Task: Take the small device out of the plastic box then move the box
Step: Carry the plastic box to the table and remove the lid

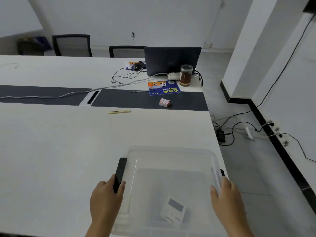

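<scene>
Both my hands are on the box (171, 161), one on each long side. My left hand (106, 200) curls over the black latch (119, 173) on the left rim, thumb on the inner side of it, fingers (102, 185) on the outer side. My right hand (227, 202) lies over the right rim, fingers loosely bent against the wall; a bit of the other latch shows just beyond them. I cannot tell how firmly either hand grips.

The device (173, 211), white with a grey screen, is still inside, lying on the floor of the box in the near right part, tilted so its long axis runs from near me up and to the right. It sits between my hands but clearly closer to the right one, just inward and toward me from those fingers. So I judge the right hand is the one to let go of the rim, dip down and left into the box and pinch the device across its short sides, while the left steadies the box on the surface (59, 142). Only then does the box move. It stands at the right edge of the surface, so a careless shove rightward could tip it off.
</scene>
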The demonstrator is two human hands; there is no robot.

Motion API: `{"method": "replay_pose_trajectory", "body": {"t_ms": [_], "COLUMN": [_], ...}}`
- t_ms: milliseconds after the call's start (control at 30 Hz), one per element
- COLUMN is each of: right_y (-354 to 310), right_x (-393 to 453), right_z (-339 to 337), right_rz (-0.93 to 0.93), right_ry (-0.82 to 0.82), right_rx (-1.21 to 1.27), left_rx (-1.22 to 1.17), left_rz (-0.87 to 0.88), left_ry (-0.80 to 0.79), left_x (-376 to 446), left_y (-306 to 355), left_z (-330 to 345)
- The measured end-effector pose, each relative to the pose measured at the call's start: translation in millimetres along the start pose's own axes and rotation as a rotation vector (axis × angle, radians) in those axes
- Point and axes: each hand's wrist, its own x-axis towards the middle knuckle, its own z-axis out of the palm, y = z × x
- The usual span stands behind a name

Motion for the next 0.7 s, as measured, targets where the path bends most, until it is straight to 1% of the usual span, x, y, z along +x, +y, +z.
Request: {"method": "replay_pose_trajectory", "body": {"t_ms": [33,100,267,333,400,467,567,700], "right_y": [-3.2,-3.3,2.9,4.3,8.7,12.2,14.2,17.4], "right_x": [-0.1,3.2,5.2,7.0,11.5,15.4,18.7,20.3], "right_z": [0.1,0.3,1.9,2.3,3.5,4.3,6.6,6.0], "right_rz": [0.040,0.070,0.020,0.017,0.021,0.024,0.040,0.083], "right_ry": [-0.029,-0.029,-0.013,0.000,0.010,0.010,-0.015,-0.041], "right_rx": [0.031,0.124,0.165,0.201,0.228,0.256,0.302,0.300], "left_rx": [0.005,-0.023,-0.097,-0.193,-0.358,-0.414,-0.441,-0.326], "left_rz": [0.018,0.030,0.031,-0.006,-0.070,-0.114,-0.143,-0.109], "left_ry": [0.001,-0.002,-0.002,-0.002,-0.021,-0.042,-0.071,0.026], "left_x": [0.6,2.5,5.5,5.5,5.5,6.4,11.1,8.6], "left_y": [-0.8,-2.8,-9.6,-13.3,-18.5,-21.6,-20.0,-21.0], "left_z": [-1.0,-3.9,-2.5,-1.3,-0.3,-1.6,-2.2,-3.1]}}
